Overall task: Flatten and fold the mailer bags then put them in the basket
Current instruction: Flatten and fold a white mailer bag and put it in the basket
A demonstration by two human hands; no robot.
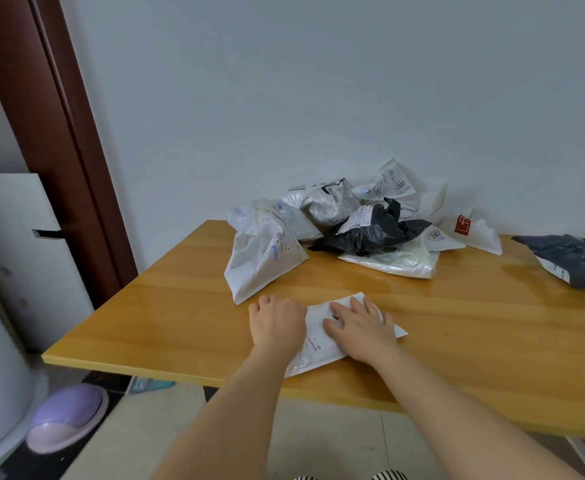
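In the head view, both hands are pressing a white mailer bag (322, 336) flat on the wooden table (180, 317) near its front edge: the left hand (277, 323) is resting on the bag's left end, the right hand (360, 329) is lying palm-down across its middle, fingers straight and spread, gripping nothing. A pile of crumpled bags (349, 223) is waiting against the wall, with a dark bag (571, 259) apart at the right. No basket is showing, so most of the work appears to be remaining.
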